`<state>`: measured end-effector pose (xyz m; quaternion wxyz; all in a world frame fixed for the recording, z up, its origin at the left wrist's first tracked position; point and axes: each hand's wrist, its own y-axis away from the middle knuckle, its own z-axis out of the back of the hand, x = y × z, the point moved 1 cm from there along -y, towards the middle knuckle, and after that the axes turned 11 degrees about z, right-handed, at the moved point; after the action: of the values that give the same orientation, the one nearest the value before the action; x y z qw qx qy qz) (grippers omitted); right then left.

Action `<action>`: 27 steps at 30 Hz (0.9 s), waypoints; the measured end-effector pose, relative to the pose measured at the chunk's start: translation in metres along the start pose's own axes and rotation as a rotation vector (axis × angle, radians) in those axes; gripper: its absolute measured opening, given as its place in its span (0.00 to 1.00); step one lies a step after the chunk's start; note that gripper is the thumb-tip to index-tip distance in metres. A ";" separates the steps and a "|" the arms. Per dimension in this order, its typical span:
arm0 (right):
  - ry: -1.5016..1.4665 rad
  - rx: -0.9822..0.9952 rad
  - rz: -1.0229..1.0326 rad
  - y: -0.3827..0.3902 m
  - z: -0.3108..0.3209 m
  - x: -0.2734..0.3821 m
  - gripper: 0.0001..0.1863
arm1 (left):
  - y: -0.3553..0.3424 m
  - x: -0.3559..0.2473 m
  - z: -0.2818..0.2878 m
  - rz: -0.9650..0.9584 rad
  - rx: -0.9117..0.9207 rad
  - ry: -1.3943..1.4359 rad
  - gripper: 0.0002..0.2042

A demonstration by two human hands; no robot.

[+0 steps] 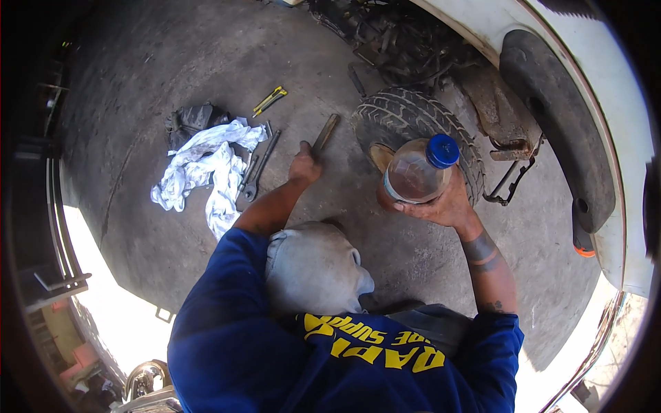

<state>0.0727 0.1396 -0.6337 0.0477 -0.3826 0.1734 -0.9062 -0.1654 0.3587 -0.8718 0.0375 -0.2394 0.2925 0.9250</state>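
Observation:
My right hand [447, 199] is wrapped round a large clear plastic bottle [413, 172] with a blue cap [442, 150], held up in front of a tyre [420, 113]. What is in the bottle is hard to make out. My left hand [305, 165] is closed round the near end of a short, worn brownish bar [326, 134], which points away from me over the concrete floor. Its gripped end is hidden, so I cannot tell what tool it is. To the left of this hand lie a ratchet wrench [260, 168] and a crumpled white cloth [206, 165].
A yellow utility knife [269, 101] and a dark bundle [196, 122] lie beyond the cloth. Behind the tyre are greasy dark vehicle parts [420, 48]. A white vehicle body with a black curved panel [558, 124] stands at the right. A metal stand [509, 180] is near the tyre.

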 end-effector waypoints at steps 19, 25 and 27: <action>-1.431 -0.536 -0.733 0.018 0.074 -0.008 0.25 | 0.003 -0.035 0.021 -0.165 -0.224 0.215 0.20; -1.379 -0.561 -0.711 0.016 0.098 -0.029 0.24 | 0.001 -0.046 0.008 -0.146 -0.178 0.213 0.20; -1.373 -0.568 -0.693 0.008 0.102 -0.040 0.24 | -0.002 -0.048 0.007 -0.142 -0.161 0.235 0.20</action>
<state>0.1728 0.1130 -0.5973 -0.2382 -0.8816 0.2002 -0.3550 -0.1260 0.3680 -0.8454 0.0492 -0.3682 0.2022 0.9062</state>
